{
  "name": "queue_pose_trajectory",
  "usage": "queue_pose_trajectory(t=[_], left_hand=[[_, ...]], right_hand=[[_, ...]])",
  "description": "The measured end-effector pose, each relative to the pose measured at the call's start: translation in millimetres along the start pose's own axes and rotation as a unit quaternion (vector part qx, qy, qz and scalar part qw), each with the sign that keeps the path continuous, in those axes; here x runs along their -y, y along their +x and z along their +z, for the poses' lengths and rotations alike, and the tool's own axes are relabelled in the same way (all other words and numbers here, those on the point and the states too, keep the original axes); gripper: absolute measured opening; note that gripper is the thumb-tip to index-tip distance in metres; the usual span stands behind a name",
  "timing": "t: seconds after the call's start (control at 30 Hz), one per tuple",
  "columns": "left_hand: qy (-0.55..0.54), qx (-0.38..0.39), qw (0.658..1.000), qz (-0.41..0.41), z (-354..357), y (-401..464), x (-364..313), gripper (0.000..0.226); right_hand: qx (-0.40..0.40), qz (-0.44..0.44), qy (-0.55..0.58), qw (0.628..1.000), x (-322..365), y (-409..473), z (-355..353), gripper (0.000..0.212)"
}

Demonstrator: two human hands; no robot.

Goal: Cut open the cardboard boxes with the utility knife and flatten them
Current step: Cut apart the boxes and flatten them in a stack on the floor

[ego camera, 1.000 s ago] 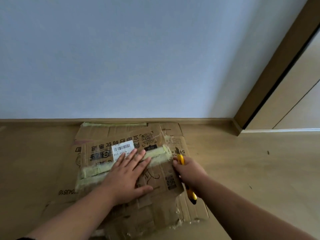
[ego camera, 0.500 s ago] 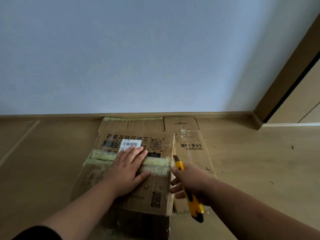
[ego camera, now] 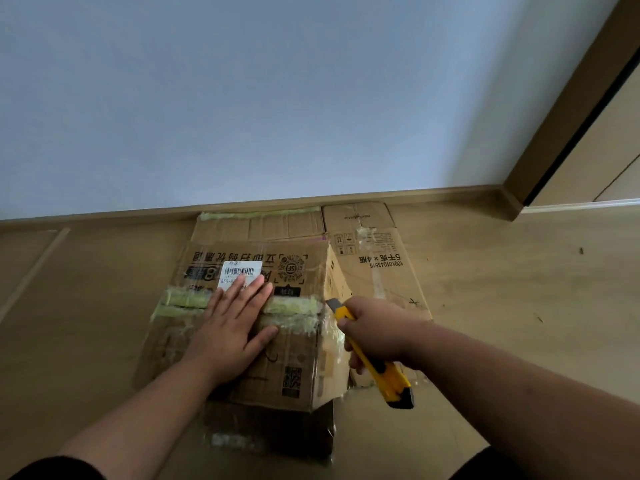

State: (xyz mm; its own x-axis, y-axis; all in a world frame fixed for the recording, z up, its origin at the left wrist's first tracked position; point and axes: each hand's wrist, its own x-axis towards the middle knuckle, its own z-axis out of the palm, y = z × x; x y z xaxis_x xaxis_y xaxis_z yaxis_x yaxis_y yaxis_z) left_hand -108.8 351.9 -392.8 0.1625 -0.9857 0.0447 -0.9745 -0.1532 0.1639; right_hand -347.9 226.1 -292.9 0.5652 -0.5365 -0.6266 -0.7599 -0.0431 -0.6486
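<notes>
box: taped, creased cardboard box [ego camera: 298, 355]
left hand [ego camera: 235, 327]: flat on box, fingers straight
right hand [ego camera: 377, 329]: fingers curled round yellow utility knife [ego camera: 375, 362] at box's right edge

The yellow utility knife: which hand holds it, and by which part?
The right hand grips the yellow utility knife around the middle of its handle. The left hand holds nothing; it presses flat on the taped brown cardboard box.
</notes>
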Motion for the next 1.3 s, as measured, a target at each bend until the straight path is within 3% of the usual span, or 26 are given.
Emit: queue_pose_trajectory(t=[1.3], left_hand=[[-0.006, 0.025, 1.0, -0.007, -9.6, 17.1, -5.6, 0.075]], right_hand=[[-0.096, -0.016, -0.027, 0.995, -0.3, 9.4, 14.5, 0.018]])
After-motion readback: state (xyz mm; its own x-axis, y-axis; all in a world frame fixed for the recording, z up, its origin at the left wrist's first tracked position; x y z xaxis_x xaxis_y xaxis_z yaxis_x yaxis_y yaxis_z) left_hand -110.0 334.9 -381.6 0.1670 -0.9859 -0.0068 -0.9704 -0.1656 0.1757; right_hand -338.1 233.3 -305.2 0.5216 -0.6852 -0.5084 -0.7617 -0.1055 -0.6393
